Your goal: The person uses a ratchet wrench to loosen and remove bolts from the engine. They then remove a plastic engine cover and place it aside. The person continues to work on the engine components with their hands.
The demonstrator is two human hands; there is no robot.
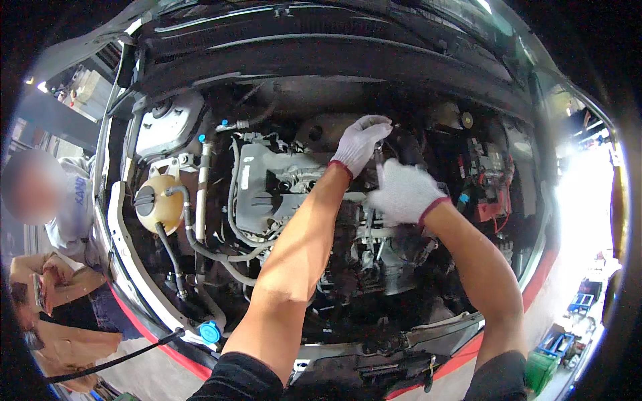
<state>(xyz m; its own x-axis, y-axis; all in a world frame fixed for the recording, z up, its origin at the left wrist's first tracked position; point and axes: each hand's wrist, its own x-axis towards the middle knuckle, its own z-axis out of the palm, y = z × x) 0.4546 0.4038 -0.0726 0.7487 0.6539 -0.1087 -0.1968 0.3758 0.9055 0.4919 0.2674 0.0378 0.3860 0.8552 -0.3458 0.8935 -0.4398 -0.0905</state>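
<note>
Forearms (294, 257) stretched up across the engine (257, 210), my left nearly straight, my right bent at the elbow. My right grip (404, 192) was curled round the lower part of a slim metal tool (380, 166), which stood between my gloves toward the engine's far side. My left grip (361, 142) had its fingers bent together by the tool's top; how tightly, I couldn't tell. Lettering marked a co-worker's grey top (67, 217); the engine's pale label (245, 176) was too small to read.
</note>
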